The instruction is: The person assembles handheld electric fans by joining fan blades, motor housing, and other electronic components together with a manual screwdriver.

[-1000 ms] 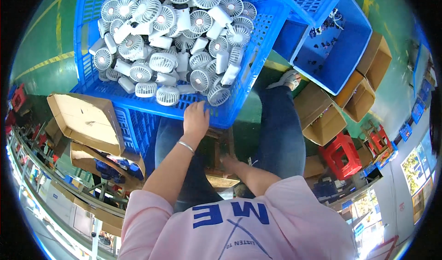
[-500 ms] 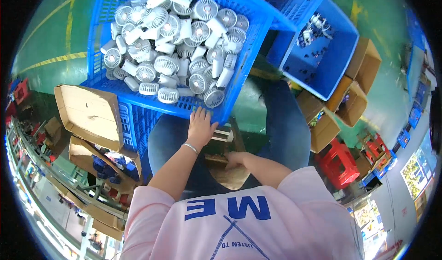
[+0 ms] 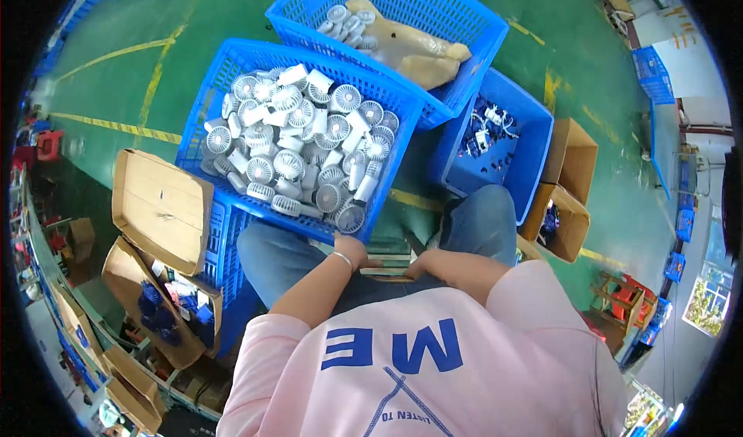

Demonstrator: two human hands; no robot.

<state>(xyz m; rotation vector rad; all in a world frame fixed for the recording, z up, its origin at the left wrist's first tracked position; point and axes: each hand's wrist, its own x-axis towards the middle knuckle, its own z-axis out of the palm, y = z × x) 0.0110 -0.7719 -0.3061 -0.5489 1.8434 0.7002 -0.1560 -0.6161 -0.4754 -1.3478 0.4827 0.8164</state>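
Between my thighs is a low, pale wooden board [image 3: 385, 271], mostly hidden by my shirt. My left hand [image 3: 353, 250] is at its left end, close to the near rim of a blue crate [image 3: 298, 229]; its fingers curl down toward the board and are partly hidden. My right hand [image 3: 418, 266] is closed at the board's right end, its fingertips out of sight. Many small white handheld fans [image 3: 289, 164] are heaped in the crate, some round heads up, some handles up. Neither hand touches a fan.
Behind stands another blue crate [image 3: 472, 30] with fans and a yellowish plastic bag [image 3: 410, 50]. To the right are a blue bin [image 3: 495, 170] with small parts and open cardboard boxes [image 3: 569, 224]. At left, a cardboard tray [image 3: 162, 209] sits above a box of dark blue items [image 3: 159, 309].
My left hand has come off the crate's rim, back toward my lap, and my right hand has shifted forward beside it. The view has moved, showing more of the rear crate.
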